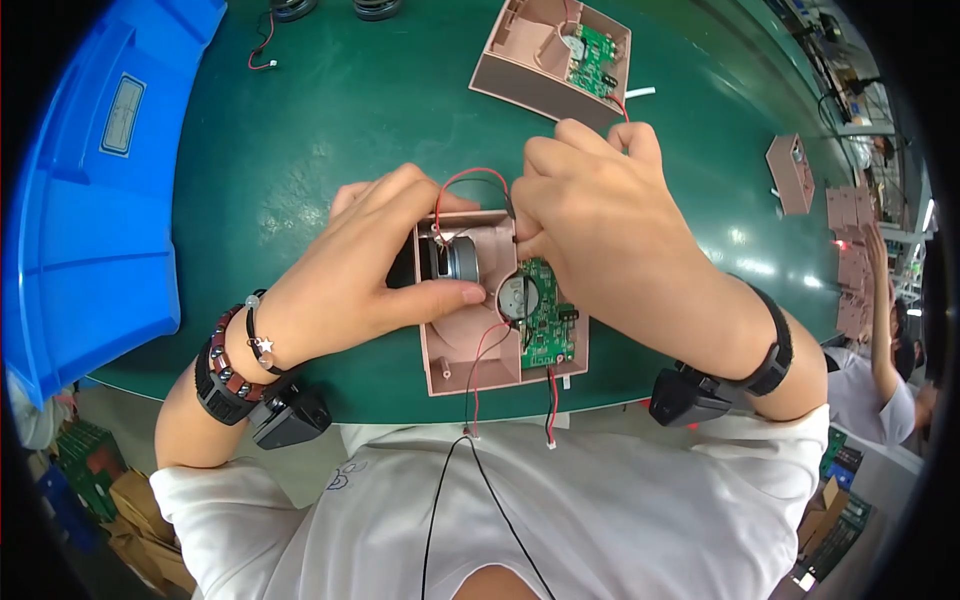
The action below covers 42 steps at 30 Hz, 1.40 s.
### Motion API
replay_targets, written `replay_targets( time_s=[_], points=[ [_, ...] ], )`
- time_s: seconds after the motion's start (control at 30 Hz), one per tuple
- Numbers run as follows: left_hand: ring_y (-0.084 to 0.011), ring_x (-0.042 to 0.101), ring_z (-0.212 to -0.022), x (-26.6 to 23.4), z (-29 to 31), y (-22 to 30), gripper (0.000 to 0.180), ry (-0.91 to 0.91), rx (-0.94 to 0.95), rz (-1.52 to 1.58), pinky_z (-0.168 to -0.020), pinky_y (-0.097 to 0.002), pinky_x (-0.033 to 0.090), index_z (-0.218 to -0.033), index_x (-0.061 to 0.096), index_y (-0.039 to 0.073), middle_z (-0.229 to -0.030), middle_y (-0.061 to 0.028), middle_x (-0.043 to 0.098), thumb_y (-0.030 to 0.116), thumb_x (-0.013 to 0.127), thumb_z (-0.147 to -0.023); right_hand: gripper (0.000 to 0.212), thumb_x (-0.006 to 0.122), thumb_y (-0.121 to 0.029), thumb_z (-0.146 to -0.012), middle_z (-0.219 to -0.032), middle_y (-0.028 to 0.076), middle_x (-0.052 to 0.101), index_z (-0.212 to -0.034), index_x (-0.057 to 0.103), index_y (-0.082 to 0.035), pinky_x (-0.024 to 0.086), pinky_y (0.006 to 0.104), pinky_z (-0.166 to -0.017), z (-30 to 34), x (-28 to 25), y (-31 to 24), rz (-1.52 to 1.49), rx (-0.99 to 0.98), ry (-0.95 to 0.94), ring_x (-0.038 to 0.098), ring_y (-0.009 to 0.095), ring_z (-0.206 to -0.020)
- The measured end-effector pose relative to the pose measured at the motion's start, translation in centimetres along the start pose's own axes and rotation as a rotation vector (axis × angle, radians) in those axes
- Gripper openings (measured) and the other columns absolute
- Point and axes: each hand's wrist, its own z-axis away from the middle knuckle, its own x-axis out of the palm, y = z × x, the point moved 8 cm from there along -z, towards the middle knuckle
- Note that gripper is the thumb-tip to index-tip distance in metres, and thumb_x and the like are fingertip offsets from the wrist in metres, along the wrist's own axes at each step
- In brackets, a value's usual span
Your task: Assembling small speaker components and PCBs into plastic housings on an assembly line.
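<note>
Left hand (355,262) clasps pink housing (455,350), fingers spread wide, thumb by speaker (464,260). Right hand (592,190) curled at upper-right corner; can't tell what its fingers hold.

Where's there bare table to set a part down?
Free: green table between the blue bin and the left hand, and between the right hand and the small pink housing at right. Crowded: around the nearest housing, with both hands at it, and between the right hand and the upper housing.

White shirt (610,495), 2 wrist devices (293,412)
</note>
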Motion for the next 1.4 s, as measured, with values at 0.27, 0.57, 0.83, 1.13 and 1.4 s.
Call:
replay_targets(
  time_s=[0.27, 0.57, 0.83, 1.13, 1.4],
  points=[
    [-0.0234, 0.058, -0.100, -1.7, -1.0, 3.1, 0.047, 0.211, 0.124, -0.126, -0.093, -0.0371, 0.036, -0.117, 0.061, 0.009, -0.107, -0.0072, 0.063, 0.021, 0.077, -0.075, 0.015, 0.074, -0.012, -0.076, -0.082, 0.002, 0.051, -0.079, 0.059, -0.009, 0.030, 0.0390, -0.084, 1.5, 0.1, 1.1, -0.148, -0.009, 0.158, 0.050, 0.021, -0.088],
    [-0.0156, 0.058, -0.085, -2.9, -0.9, 6.0, 0.007, 0.398, 0.252, -0.517, -0.086, -0.0374, 0.037, -0.080, 0.068, 0.014, -0.074, 0.0042, 0.064, 0.017, 0.073, -0.077, 0.012, 0.071, -0.013, -0.080, -0.085, 0.001, 0.053, -0.085, 0.061, -0.010, 0.027, 0.0389, -0.084, 2.5, 0.2, 0.9, -0.322, 0.162, 0.393, 0.051, 0.020, -0.088],
    [-0.0188, 0.053, -0.077, -1.6, -0.7, 6.3, 0.008, 0.298, 0.201, -0.520, -0.076, -0.0360, 0.038, -0.076, 0.066, 0.013, -0.069, 0.0027, 0.056, 0.018, 0.072, -0.076, 0.011, 0.071, -0.012, -0.078, -0.088, 0.000, 0.053, -0.083, 0.061, -0.011, 0.027, 0.0409, -0.082, 3.6, -0.4, -0.7, -0.140, 0.100, 0.432, 0.050, 0.020, -0.087],
    [-0.0220, 0.053, -0.077, -1.4, -1.9, 4.9, 0.005, 0.119, 0.035, -0.426, -0.071, -0.0358, 0.038, -0.077, 0.068, 0.012, -0.075, 0.0008, 0.057, 0.017, 0.071, -0.077, 0.014, 0.073, -0.013, -0.075, -0.091, 0.002, 0.053, -0.081, 0.061, -0.011, 0.029, 0.0438, -0.082, 3.2, -0.5, -0.2, -0.037, 0.080, 0.450, 0.050, 0.022, -0.088],
    [-0.0234, 0.058, -0.089, -4.6, -0.9, 5.6, 0.013, 0.333, 0.118, -0.437, -0.074, -0.0371, 0.043, -0.092, 0.066, 0.011, -0.099, -0.0067, 0.057, 0.014, 0.069, -0.079, 0.020, 0.072, -0.017, -0.072, -0.086, 0.002, 0.054, -0.085, 0.058, -0.010, 0.036, 0.0356, -0.072, 6.6, 0.0, -6.7, -0.273, -0.221, 0.256, 0.052, 0.021, -0.080]
  ],
)
